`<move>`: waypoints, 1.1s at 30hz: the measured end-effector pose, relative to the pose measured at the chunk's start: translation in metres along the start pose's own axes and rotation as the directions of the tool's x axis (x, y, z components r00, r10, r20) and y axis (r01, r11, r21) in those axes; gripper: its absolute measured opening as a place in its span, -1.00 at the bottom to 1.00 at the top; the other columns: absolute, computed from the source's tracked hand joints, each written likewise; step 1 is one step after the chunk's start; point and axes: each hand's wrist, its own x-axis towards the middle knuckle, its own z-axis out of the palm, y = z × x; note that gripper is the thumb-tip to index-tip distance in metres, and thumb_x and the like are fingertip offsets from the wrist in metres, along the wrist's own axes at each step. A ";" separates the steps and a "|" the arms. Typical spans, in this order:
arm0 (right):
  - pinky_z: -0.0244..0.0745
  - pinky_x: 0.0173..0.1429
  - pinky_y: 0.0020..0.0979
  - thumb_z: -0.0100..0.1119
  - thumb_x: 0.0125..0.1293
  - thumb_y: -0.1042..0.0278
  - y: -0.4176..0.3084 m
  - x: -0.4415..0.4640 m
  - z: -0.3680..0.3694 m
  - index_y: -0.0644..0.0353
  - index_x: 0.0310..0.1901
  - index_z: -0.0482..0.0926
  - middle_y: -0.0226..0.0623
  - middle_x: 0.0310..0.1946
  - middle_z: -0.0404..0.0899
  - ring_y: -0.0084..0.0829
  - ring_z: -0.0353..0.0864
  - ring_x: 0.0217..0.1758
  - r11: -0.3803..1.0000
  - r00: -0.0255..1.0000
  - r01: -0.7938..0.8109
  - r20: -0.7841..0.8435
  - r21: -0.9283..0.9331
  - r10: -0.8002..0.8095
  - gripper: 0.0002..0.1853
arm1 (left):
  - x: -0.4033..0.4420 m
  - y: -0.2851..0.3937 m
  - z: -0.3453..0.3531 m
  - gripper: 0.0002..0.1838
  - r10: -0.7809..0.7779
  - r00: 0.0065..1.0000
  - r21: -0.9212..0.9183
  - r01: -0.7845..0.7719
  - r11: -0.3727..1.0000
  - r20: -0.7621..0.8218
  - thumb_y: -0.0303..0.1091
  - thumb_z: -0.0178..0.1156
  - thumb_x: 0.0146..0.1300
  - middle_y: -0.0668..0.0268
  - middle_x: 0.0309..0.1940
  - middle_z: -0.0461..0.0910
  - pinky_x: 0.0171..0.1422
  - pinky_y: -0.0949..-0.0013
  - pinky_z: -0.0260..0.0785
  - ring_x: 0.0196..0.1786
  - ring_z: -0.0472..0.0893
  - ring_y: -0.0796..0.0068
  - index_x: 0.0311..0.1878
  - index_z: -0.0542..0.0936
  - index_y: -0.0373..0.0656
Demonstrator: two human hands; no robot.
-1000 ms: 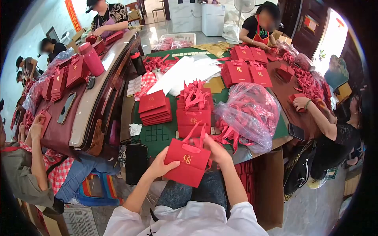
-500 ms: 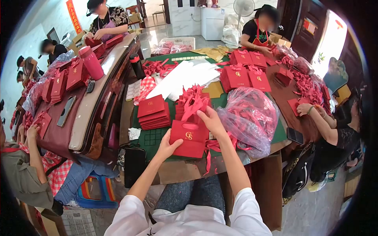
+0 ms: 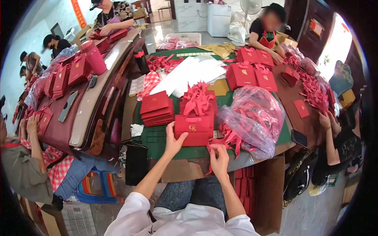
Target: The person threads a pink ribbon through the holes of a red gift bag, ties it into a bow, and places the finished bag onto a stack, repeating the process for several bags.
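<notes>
A small red paper gift bag (image 3: pixel 198 138) with a gold logo lies at the front of the green mat. My left hand (image 3: pixel 174 142) grips its left side, thumb on the front and fingers behind. Close by on the right, my right hand (image 3: pixel 219 158) pinches a red ribbon (image 3: pixel 225 141) at the edge of a loose ribbon heap; the fingertips partly hide it. Behind the bag stand more red bags topped with tied ribbon bows (image 3: pixel 198 98). A neat pile of red bags (image 3: pixel 156 108) sits to the left of them.
A clear plastic bag of ribbons (image 3: pixel 258 118) bulges at the right. White sheets (image 3: pixel 189 74) cover the mat's far part. A black pouch (image 3: pixel 136 163) and a phone (image 3: pixel 299 138) lie near the front edge. An open carton (image 3: pixel 267 192) stands below. Other people work at neighbouring tables.
My right hand has left the ribbon bows behind the bag and come down toward me to the loose ribbons. The left hand still holds the bag, now with its front lying flatter.
</notes>
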 end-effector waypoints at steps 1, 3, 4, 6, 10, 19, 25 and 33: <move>0.46 -0.17 -0.43 0.17 0.31 0.66 0.001 -0.008 -0.002 0.25 -0.13 0.62 -0.24 -0.26 0.58 -0.41 0.56 -0.26 0.998 1.000 -0.011 0.005 -0.066 0.011 -0.84 | -0.001 -0.004 0.005 -0.32 0.040 0.999 0.041 -0.039 0.998 -0.020 -0.44 0.35 0.26 0.14 0.23 0.37 0.44 0.28 0.23 0.30 0.40 0.35 0.37 0.24 -0.26; 0.46 -0.16 -0.42 0.16 0.28 0.69 0.004 -0.017 -0.003 0.25 -0.14 0.62 -0.21 -0.25 0.57 -0.35 0.57 -0.25 0.993 1.000 -0.013 0.024 -0.119 0.016 -0.82 | -0.002 -0.007 0.018 -0.29 0.064 0.997 0.051 -0.061 0.997 -0.049 -0.45 0.31 0.29 0.10 0.28 0.30 0.52 0.25 0.14 0.37 0.33 0.27 0.43 0.19 -0.28; 0.49 -0.12 -0.37 0.18 0.27 0.68 0.004 -0.020 -0.003 0.25 -0.14 0.62 -0.17 -0.22 0.58 -0.27 0.60 -0.20 0.990 0.999 -0.027 0.036 -0.137 0.032 -0.83 | 0.000 -0.003 0.011 -0.26 0.023 0.999 0.008 -0.023 1.000 -0.029 -0.41 0.30 0.31 0.05 0.30 0.28 0.53 0.20 0.10 0.39 0.31 0.19 0.46 0.14 -0.29; 0.51 -0.09 -0.31 0.20 0.26 0.66 0.008 -0.023 -0.003 0.25 -0.14 0.62 -0.14 -0.19 0.59 -0.19 0.62 -0.15 0.988 0.997 -0.035 0.055 -0.148 0.044 -0.84 | -0.004 0.006 0.025 -0.21 0.037 0.999 0.100 -0.035 0.994 -0.011 -0.35 0.30 0.34 -0.03 0.33 0.24 0.54 0.15 0.07 0.41 0.26 0.08 0.50 0.08 -0.30; 0.51 -0.02 -0.25 0.18 0.27 0.67 0.013 -0.027 -0.001 0.27 -0.16 0.62 -0.09 -0.17 0.58 -0.12 0.61 -0.09 0.989 0.995 -0.075 0.053 -0.130 0.083 -0.85 | -0.005 0.012 0.014 -0.24 0.094 0.995 0.178 -0.096 0.979 0.020 -0.33 0.26 0.36 -0.03 0.35 0.23 0.52 0.13 0.08 0.41 0.24 0.02 0.51 0.11 -0.29; 0.51 0.00 -0.26 0.17 0.22 0.72 0.006 -0.035 0.002 0.25 -0.19 0.63 -0.11 -0.19 0.58 -0.14 0.61 -0.10 0.993 0.999 -0.033 -0.018 -0.117 0.032 -0.81 | 0.063 0.008 -0.072 -0.17 0.202 0.978 0.706 -0.172 0.687 0.042 -0.30 0.40 0.14 -0.02 0.49 0.13 0.51 -0.12 0.03 0.48 0.17 -0.12 0.48 0.27 -0.11; 0.51 0.01 -0.27 0.16 0.16 0.75 0.001 -0.044 -0.001 0.24 -0.23 0.65 -0.14 -0.21 0.58 -0.16 0.60 -0.10 0.989 0.999 -0.037 -0.029 -0.140 0.033 -0.78 | 0.075 -0.016 -0.087 -0.16 0.048 0.991 0.796 -0.131 0.591 0.128 -0.19 0.46 0.08 0.05 0.34 0.36 0.46 -0.03 0.04 0.39 0.29 -0.01 0.44 0.34 -0.11; 0.50 0.00 -0.28 0.20 0.15 0.74 0.004 -0.053 -0.009 0.22 -0.25 0.66 -0.16 -0.23 0.58 -0.17 0.60 -0.11 0.989 0.999 -0.030 -0.028 -0.145 0.026 -0.80 | 0.052 0.008 -0.096 -0.59 0.312 0.945 0.801 -0.261 0.539 0.098 -0.56 0.26 0.04 0.28 -0.21 0.54 0.16 0.12 0.27 -0.04 0.48 0.16 0.02 0.68 -0.09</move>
